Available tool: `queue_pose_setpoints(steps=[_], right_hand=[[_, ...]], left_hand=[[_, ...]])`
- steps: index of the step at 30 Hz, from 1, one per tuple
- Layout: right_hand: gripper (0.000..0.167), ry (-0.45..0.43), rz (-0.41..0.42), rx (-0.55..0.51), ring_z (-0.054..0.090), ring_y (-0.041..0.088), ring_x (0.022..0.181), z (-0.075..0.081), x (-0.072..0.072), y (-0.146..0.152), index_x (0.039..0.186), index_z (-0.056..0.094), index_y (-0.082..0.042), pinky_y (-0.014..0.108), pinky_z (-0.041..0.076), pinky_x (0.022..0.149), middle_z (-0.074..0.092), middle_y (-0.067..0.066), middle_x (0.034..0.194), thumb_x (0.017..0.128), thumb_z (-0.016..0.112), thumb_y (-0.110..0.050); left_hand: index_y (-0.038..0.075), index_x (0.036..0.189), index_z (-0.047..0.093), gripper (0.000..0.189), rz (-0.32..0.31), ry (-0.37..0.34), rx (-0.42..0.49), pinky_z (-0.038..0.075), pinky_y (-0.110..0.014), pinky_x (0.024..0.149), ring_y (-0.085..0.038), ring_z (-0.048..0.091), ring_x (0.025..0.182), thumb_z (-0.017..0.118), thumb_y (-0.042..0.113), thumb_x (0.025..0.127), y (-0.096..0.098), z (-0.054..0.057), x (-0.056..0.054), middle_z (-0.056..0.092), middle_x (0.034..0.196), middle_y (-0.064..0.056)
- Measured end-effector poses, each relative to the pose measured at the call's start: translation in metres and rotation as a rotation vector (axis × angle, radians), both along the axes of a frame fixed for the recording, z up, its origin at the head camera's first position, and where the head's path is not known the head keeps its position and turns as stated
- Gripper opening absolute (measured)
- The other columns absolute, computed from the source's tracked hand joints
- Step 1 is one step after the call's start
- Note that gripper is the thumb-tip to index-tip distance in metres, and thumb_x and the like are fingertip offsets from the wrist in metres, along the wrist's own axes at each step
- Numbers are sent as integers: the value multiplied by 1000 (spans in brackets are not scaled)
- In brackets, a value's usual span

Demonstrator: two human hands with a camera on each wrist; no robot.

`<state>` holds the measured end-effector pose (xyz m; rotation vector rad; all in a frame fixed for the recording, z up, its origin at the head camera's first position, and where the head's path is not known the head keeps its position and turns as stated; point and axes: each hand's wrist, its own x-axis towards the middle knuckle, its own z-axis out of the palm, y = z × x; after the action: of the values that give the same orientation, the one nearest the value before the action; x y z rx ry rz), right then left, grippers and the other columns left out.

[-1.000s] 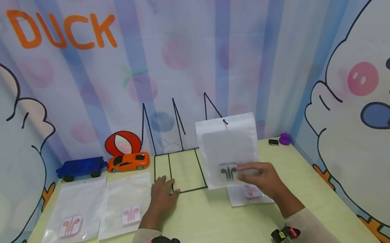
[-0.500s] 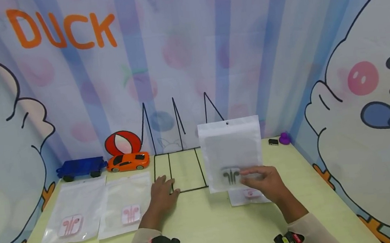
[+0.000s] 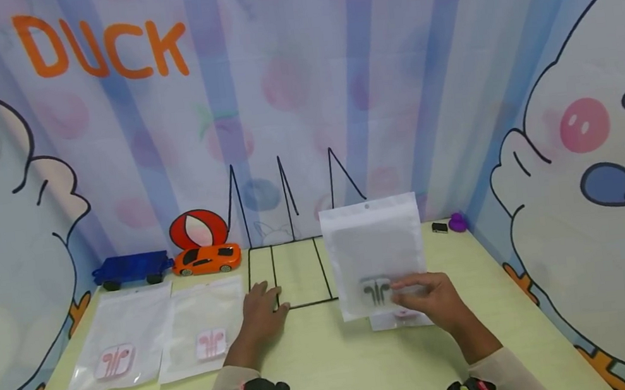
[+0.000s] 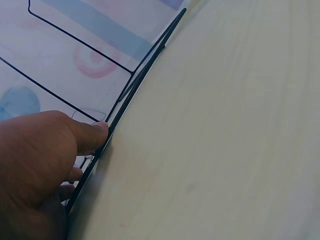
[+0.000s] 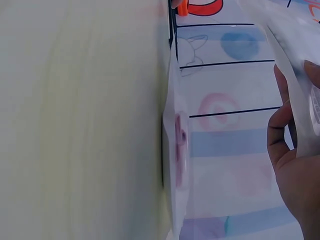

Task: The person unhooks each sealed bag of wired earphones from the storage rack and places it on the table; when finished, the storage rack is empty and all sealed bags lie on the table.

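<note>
My right hand (image 3: 441, 305) pinches the lower right edge of a white zip bag (image 3: 372, 246), held upright above the table. Through its front show dark earphones (image 3: 376, 291) in a square case, and a small hole sits near its top edge. The right wrist view has fingers behind the bag and the thumb in front. Just above the bag is the end of the rightmost prong of a black wire rack (image 3: 309, 304). My left hand (image 3: 262, 318) rests on the rack's left side, fingers spread; in the left wrist view the thumb (image 4: 92, 134) presses its front wire.
Behind the held bag, another bag (image 3: 383, 323) with pink earphones lies on the table. Two more such bags, a left one (image 3: 137, 321) and a right one (image 3: 209, 304), lie at left. Behind them stand a blue trailer (image 3: 134, 269) and an orange toy car (image 3: 207, 259). A purple toy (image 3: 457, 223) is back right.
The right hand has lowered the bag and drawn it nearer. One second ago the prong's tip showed at the bag's hole; now the hole lies below the tip. The left hand stays put.
</note>
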<state>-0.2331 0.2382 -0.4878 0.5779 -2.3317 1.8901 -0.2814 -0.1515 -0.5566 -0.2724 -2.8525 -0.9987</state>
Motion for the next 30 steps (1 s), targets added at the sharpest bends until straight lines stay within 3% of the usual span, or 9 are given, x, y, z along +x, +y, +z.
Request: queue_pose_setpoints(steps=[4,10,17,24,30], right_hand=[[25,-40,-26,-1,80,9,101,-3,-2,4,111,85,1,39,70,77,84,-1,117,86,88,0],[40,-144,-157,32,77,12,97,-6,-9,10,121,80,5,28,65,80,82,0,112,83,92,-3],[45,-218,-230,83,61,13,121,-8,-19,22,125,81,-4,21,57,90,73,10,141,82,93,-6],[47,-324,-226,183,49,33,146,-12,-22,39,135,77,-7,28,47,107,56,22,162,89,85,-12],[45,-372,-215,145,45,36,148,-14,-23,54,134,77,-5,19,50,97,51,24,165,89,84,-8]], left_hand=[[-7,144,64,47,-5,16,0,25,-73,130,-58,35,157,68,18,104,0,1,1,45,162,-38],[-5,147,62,48,-3,-9,-16,24,-71,132,-57,32,159,67,20,106,0,2,0,43,165,-37],[-3,148,62,48,5,-25,-25,23,-70,133,-54,31,161,66,22,108,0,0,-1,42,167,-34],[-2,149,61,49,8,-31,-13,22,-69,134,-53,31,161,66,23,108,0,1,0,41,168,-33],[-2,149,61,49,5,-33,-9,21,-69,134,-53,30,161,66,22,108,0,-1,-3,41,168,-33]])
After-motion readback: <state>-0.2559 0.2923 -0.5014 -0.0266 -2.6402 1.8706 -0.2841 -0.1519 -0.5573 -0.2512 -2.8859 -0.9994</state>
